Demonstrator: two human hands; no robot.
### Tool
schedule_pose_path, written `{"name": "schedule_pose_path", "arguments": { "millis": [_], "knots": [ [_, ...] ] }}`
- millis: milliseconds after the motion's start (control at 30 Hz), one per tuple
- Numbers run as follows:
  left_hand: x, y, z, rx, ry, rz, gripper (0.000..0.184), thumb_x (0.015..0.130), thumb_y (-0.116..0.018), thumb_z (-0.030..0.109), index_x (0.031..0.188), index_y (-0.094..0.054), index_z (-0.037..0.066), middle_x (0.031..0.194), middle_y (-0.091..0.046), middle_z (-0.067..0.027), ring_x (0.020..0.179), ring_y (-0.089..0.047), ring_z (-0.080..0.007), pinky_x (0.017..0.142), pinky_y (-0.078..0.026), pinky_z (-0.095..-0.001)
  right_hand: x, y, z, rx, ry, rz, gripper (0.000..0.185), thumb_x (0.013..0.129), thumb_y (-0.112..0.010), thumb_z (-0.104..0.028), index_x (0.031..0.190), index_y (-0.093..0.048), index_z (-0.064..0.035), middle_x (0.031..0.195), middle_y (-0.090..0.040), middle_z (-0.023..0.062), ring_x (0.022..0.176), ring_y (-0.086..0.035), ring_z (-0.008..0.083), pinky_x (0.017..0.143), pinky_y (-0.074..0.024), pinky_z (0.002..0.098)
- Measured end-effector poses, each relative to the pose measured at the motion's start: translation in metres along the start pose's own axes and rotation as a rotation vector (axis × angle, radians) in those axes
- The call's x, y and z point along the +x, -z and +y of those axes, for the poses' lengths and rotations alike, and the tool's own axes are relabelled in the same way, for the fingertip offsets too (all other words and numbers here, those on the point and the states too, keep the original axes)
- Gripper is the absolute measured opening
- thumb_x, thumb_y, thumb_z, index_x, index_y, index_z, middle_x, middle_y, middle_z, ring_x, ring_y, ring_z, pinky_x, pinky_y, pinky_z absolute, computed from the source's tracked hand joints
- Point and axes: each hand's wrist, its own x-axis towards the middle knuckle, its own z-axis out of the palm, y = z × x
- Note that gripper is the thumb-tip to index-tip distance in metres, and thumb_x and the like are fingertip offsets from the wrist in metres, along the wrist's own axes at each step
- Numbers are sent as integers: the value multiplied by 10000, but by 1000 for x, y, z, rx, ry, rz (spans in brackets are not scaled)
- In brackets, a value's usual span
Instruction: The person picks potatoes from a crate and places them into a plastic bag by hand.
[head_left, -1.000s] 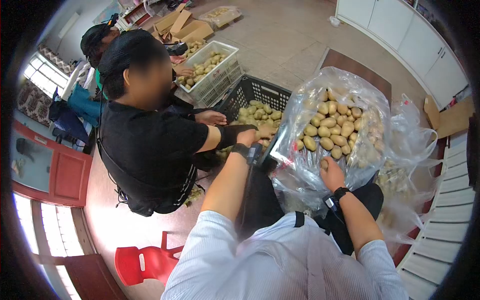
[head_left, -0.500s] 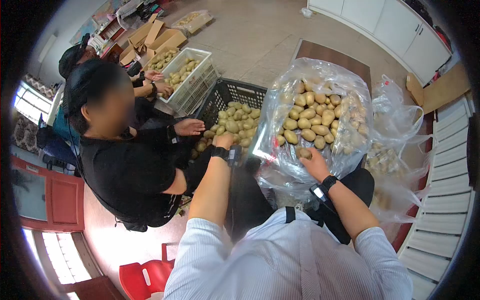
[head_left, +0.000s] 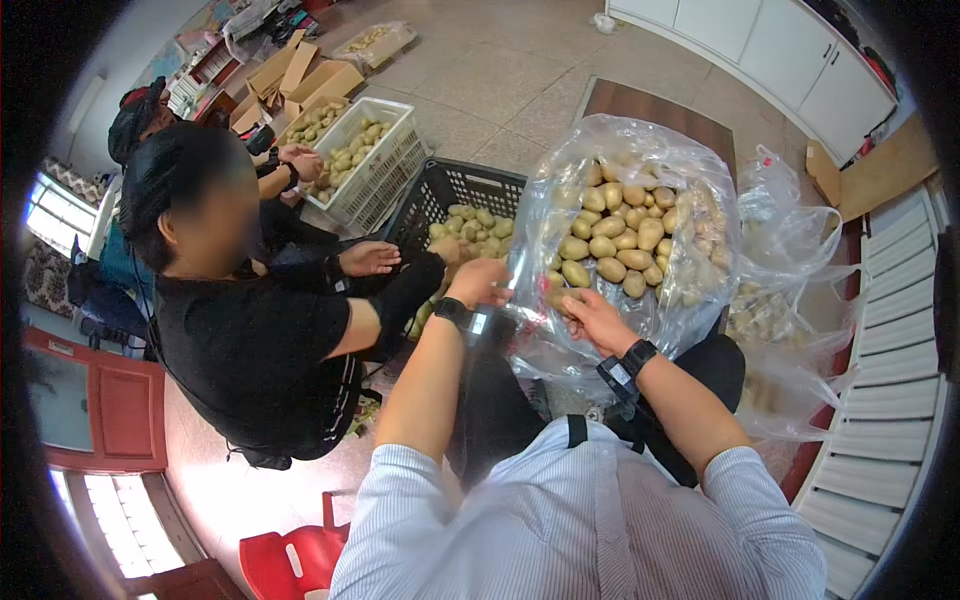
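Note:
A large clear plastic bag (head_left: pixel 690 330) stands spread open before me with many potatoes (head_left: pixel 625 225) inside. At its near left part, my right hand (head_left: pixel 597 322) is closed on a potato (head_left: pixel 562 298), partly hidden by the fingers. My left hand (head_left: pixel 482 283) is at the left edge of the bag, between it and the black crate (head_left: pixel 400 215). Its fingers point toward my right hand but are smeared, so their grip is unclear. Potatoes (head_left: pixel 480 222) fill the lower part of the black crate.
A co-worker in black (head_left: pixel 255 330) sits at my left, one hand reaching into the black crate. Beyond is another person beside a white crate (head_left: pixel 400 150) of potatoes. Cardboard boxes (head_left: pixel 325 80) lie behind. More plastic bags (head_left: pixel 785 310) stand at right; a red chair (head_left: pixel 290 560) is at lower left.
My left hand has moved right, from over the black crate to the bag's edge. My right hand has shifted left with the potato. The co-worker's arm now reaches into the crate.

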Motion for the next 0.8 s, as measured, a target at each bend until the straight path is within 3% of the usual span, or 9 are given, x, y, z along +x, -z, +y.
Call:
{"name": "schedule_pose_path", "arguments": {
  "millis": [100,233,333,467,567,633,667,733,800],
  "knots": [
    [-4,-11,1,64,4,-124,382,930,-579,299,1191,-509,29,1100,-631,-117,767,-675,-250,577,-562,-346,13,-9,1,45,-2,-57,400,951,-560,-347,1186,-525,-26,894,-582,25,661,-525,87,551,-456,228],
    [-1,-17,-3,200,7,-203,455,915,-595,379,1192,-522,26,1104,-612,-143,744,-667,-256,578,-567,-358,7,-27,-22,-19,52,-126,421,967,-531,-328,1271,-498,-39,900,-584,17,673,-529,84,559,-452,222],
    [-9,-22,3,292,-19,-325,464,907,-609,402,1173,-547,28,1070,-619,-135,683,-656,-224,569,-563,-327,12,-30,-22,-75,75,-186,433,966,-526,-310,1309,-484,-49,925,-596,21,678,-530,75,570,-452,219],
    [-12,-23,8,380,9,-297,424,913,-610,393,1139,-582,34,973,-645,-112,612,-638,-197,513,-530,-287,18,-27,-23,-105,99,-161,414,966,-523,-300,1290,-502,-44,921,-591,14,699,-542,80,586,-465,233],
    [-11,-19,4,182,2,-272,325,937,-598,333,1071,-614,38,787,-644,-76,545,-595,-172,418,-432,-264,22,-21,-23,-247,192,-31,396,950,-536,-267,1271,-518,-35,966,-627,72,762,-621,182,666,-505,303],
    [-5,-9,2,134,-2,-223,317,938,-596,332,1064,-613,41,785,-642,-79,532,-581,-166,417,-428,-260,30,-4,-10,-767,463,168,380,911,-553,-216,1246,-534,-36,1096,-625,159,913,-639,333,799,-509,396],
    [-3,-7,1,86,-9,-172,310,940,-594,330,1056,-612,44,784,-639,-82,519,-566,-160,416,-424,-255,31,3,-8,-767,464,168,380,911,-553,-216,1246,-534,-36,1096,-625,159,913,-639,333,799,-509,396],
    [1,-2,0,78,-37,-43,277,952,-570,321,1013,-593,52,749,-617,-77,494,-533,-164,417,-420,-269,33,14,-6,-1058,285,264,440,854,-546,-127,1271,-483,-2,1181,-561,241,1105,-528,423,940,-439,447],
    [16,14,-9,-43,-78,55,261,967,-537,313,977,-564,54,718,-585,-71,516,-529,-174,430,-425,-290,37,24,-1,-1106,313,280,456,832,-545,-104,1273,-483,-6,1251,-523,237,1147,-505,406,967,-426,439]
  ]
}}
